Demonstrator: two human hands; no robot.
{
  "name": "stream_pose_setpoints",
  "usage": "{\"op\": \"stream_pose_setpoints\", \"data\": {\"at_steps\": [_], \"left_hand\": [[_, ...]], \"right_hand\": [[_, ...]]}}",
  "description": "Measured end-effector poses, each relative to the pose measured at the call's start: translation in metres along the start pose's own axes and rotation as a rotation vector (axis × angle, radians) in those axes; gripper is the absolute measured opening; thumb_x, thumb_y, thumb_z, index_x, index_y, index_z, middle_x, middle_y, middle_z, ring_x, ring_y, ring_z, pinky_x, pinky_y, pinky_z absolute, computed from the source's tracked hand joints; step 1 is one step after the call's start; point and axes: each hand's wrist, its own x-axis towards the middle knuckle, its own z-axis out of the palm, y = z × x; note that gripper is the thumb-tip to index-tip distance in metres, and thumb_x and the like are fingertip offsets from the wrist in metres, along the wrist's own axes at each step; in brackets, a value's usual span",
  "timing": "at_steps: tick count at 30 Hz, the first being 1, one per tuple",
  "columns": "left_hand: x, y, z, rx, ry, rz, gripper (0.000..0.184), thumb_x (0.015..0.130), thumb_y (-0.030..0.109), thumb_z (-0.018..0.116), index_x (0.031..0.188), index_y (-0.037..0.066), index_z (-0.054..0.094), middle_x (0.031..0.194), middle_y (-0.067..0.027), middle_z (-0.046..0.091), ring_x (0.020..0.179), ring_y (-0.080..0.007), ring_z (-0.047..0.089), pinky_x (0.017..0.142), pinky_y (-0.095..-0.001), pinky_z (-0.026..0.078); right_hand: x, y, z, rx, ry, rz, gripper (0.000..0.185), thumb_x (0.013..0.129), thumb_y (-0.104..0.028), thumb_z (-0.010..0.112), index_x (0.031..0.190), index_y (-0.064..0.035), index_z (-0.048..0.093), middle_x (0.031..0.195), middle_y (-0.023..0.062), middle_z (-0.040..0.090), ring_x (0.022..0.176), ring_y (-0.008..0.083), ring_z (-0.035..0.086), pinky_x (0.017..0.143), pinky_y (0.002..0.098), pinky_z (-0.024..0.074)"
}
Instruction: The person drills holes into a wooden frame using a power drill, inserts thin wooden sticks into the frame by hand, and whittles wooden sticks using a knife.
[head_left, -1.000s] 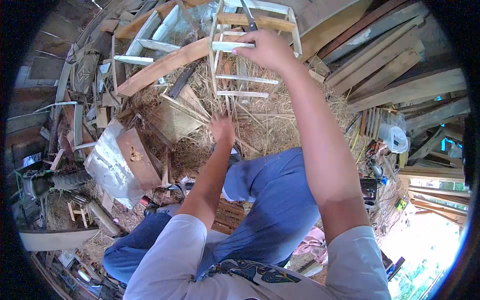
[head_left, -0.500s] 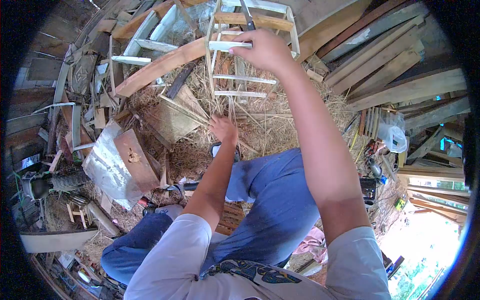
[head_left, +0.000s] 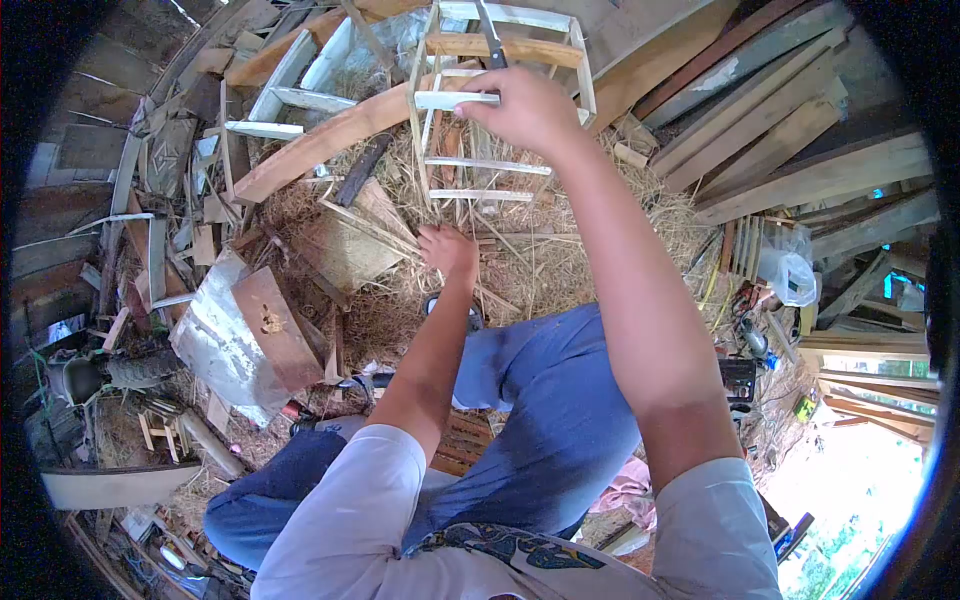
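My right hand [head_left: 528,112] is closed around the black handle of a knife [head_left: 495,52], its blade pointing up and away. The thumb of that hand lies against a pale slat [head_left: 445,100] of a white-and-tan wooden frame [head_left: 515,47]. Lower slats [head_left: 487,165] of the frame cross above the straw. Close to the frame's near end, my left hand [head_left: 448,250] rests low with its fingers apart, beside thin sticks [head_left: 385,228] and straw. Whether its fingertips touch the frame is not clear.
A curved wooden beam [head_left: 300,155] runs under the frame's left side. Stacked planks [head_left: 760,120] lie at the right, near a clear plastic bag [head_left: 790,270]. A metal sheet [head_left: 215,340] and a brown board [head_left: 278,325] lean at the left. Straw covers the ground.
My right hand has shifted slightly down with the knife, and the view has moved a little. My left hand stays at nearly the same spot beside the sticks.
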Motion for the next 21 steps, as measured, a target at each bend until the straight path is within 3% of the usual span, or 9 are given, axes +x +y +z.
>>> {"op": "stream_pose_setpoints", "data": {"at_steps": [2,5,7,9,11,12,15,16,21], "left_hand": [[-0.003,0.001,-0.002,-0.009,-0.058,-0.012,0.036,0.102,0.022,0.048,0.125,-0.004,0.058,0.133,-0.0218,0.047,0.122,-0.0412,0.047,0.105,-0.053,0.038],[-0.017,-0.012,0.013,0.052,0.034,-0.019,0.045,0.1,0.028,0.054,0.131,-0.005,0.053,0.139,-0.0248,0.045,0.126,-0.0431,0.049,0.107,-0.0511,0.041],[-0.033,-0.02,-0.004,-0.056,-0.136,0.003,0.055,0.097,0.034,0.061,0.132,-0.007,0.052,0.146,-0.0272,0.041,0.129,-0.0445,0.05,0.106,-0.048,0.046],[-0.03,-0.045,0.008,-0.136,-0.022,0.043,0.059,0.093,0.035,0.067,0.132,-0.007,0.051,0.141,-0.0317,0.048,0.122,-0.0474,0.056,0.1,-0.0492,0.052],[-0.036,-0.067,-0.013,-0.184,-0.218,0.076,0.056,0.091,0.032,0.07,0.127,-0.006,0.052,0.124,-0.0342,0.061,0.112,-0.0501,0.062,0.097,-0.0524,0.053],[-0.03,-0.094,0.0,-0.203,-0.21,0.147,0.048,0.089,0.03,0.072,0.116,-0.006,0.056,0.104,-0.0331,0.068,0.099,-0.0512,0.067,0.088,-0.0544,0.055],[-0.046,-0.116,-0.078,-0.266,-0.343,0.171,0.038,0.09,0.026,0.07,0.109,-0.005,0.059,0.098,-0.0317,0.069,0.095,-0.0474,0.07,0.081,-0.0536,0.055],[-0.042,-0.133,-0.089,-0.549,-0.526,0.03,0.032,0.09,0.022,0.069,0.105,-0.005,0.06,0.097,-0.0307,0.069,0.095,-0.0442,0.071,0.078,-0.0526,0.054],[-0.085,-0.202,-0.207,-0.395,-0.445,0.151,0.028,0.09,0.019,0.066,0.104,-0.004,0.059,0.093,-0.028,0.069,0.092,-0.0394,0.071,0.08,-0.0503,0.053]], "right_hand": [[-0.001,0.0,-0.002,-0.008,-0.012,0.013,0.037,0.085,-0.052,0.075,0.115,-0.0312,0.079,0.106,0.0069,0.078,0.1,0.0319,0.073,0.087,0.0468,0.0582],[0.0,0.002,-0.001,-0.01,0.025,-0.016,0.037,0.085,-0.052,0.075,0.116,-0.0315,0.079,0.108,0.0081,0.077,0.101,0.0325,0.073,0.088,0.0468,0.0581],[0.001,0.002,-0.002,-0.006,0.017,-0.008,0.037,0.085,-0.052,0.075,0.116,-0.0314,0.079,0.11,0.0085,0.077,0.103,0.0325,0.073,0.088,0.0467,0.0578],[0.001,0.0,-0.004,0.002,0.01,-0.008,0.037,0.085,-0.052,0.075,0.116,-0.0313,0.079,0.112,0.0089,0.077,0.104,0.0326,0.073,0.089,0.0467,0.0575],[0.001,-0.001,-0.005,-0.006,0.009,-0.006,0.04,0.088,-0.047,0.076,0.12,-0.0236,0.077,0.107,0.0093,0.078,0.097,0.0287,0.074,0.086,0.0431,0.0573],[0.002,-0.001,-0.005,-0.001,0.005,-0.018,0.04,0.089,-0.044,0.076,0.122,-0.0201,0.077,0.107,0.0098,0.078,0.095,0.0272,0.075,0.085,0.0414,0.0572],[0.007,0.007,0.003,-0.022,0.047,-0.096,0.041,0.089,-0.044,0.076,0.121,-0.0186,0.076,0.11,0.0118,0.077,0.097,0.0273,0.074,0.086,0.0398,0.0569],[0.007,0.005,0.0,-0.011,-0.011,-0.102,0.043,0.09,-0.045,0.076,0.122,-0.0165,0.076,0.113,0.0131,0.076,0.101,0.0271,0.073,0.088,0.0396,0.0565],[0.01,-0.014,-0.003,-0.024,-0.076,-0.078,0.046,0.09,-0.048,0.074,0.121,-0.0147,0.076,0.111,0.0132,0.077,0.103,0.0262,0.073,0.089,0.0422,0.0564]]}}
